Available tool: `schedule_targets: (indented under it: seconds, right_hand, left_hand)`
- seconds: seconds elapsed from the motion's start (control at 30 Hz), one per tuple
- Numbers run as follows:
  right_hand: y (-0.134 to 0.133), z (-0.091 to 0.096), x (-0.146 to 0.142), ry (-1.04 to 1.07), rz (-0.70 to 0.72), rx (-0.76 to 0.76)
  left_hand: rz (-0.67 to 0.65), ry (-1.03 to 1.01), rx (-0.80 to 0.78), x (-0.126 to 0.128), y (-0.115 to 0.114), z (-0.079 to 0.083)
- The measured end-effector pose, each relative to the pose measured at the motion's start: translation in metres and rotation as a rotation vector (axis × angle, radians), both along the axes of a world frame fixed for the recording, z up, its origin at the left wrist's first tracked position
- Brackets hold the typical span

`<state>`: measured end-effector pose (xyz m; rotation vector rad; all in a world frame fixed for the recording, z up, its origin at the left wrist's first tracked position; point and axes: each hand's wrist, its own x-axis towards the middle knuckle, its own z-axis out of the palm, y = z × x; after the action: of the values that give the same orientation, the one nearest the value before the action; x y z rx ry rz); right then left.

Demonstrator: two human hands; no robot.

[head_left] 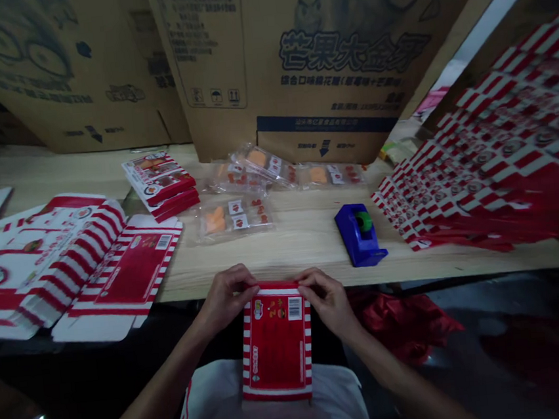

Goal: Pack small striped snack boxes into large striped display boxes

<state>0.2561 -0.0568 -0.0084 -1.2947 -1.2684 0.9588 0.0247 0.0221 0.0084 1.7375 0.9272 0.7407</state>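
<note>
A red box with white stripes (277,351) stands on my lap, just below the table's front edge. My left hand (228,297) pinches its top left corner. My right hand (328,300) pinches the top right corner. Both hands press along the box's upper flap. A barcode label shows near the top right of the box face.
A wooden table (303,247) carries a blue tape dispenser (360,235), clear packets with orange pieces (233,217), a small stack of filled red boxes (161,181), flat unfolded cartons at left (67,263) and a fanned pile at right (493,169). Large brown shipping cartons (304,55) stand behind.
</note>
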Motion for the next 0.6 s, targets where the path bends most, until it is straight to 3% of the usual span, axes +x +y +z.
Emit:
schedule_targets:
  seconds: [0.1, 0.2, 0.27, 0.33, 0.4, 0.5, 0.6]
  right_hand:
    - [-0.011, -0.005, -0.005, 0.060, 0.033, -0.011]
    - [-0.014, -0.004, 0.014, -0.040, 0.065, 0.027]
    - [-0.010, 0.003, 0.044, -0.158, -0.165, 0.108]
    - [-0.002, 0.012, 0.082, -0.245, -0.517, 0.161]
    - [0.008, 0.017, 0.117, -0.275, -0.725, 0.096]
    - [0.023, 0.016, 0.147, -0.237, -0.727, -0.036]
    - [0.032, 0.007, 0.150, -0.155, -0.717, -0.037]
  left_hand:
    - [0.065, -0.108, -0.093, 0.001, -0.004, -0.012]
    - [0.133, -0.189, -0.184, 0.004, -0.008, -0.019]
    - [0.196, -0.228, -0.259, 0.008, -0.011, -0.022]
    - [0.265, -0.257, -0.378, 0.011, -0.014, -0.024]
    - [0.323, -0.279, -0.479, 0.013, -0.016, -0.025]
    - [0.359, -0.301, -0.485, 0.013, -0.016, -0.025]
    - [0.380, -0.349, -0.529, 0.012, -0.013, -0.021]
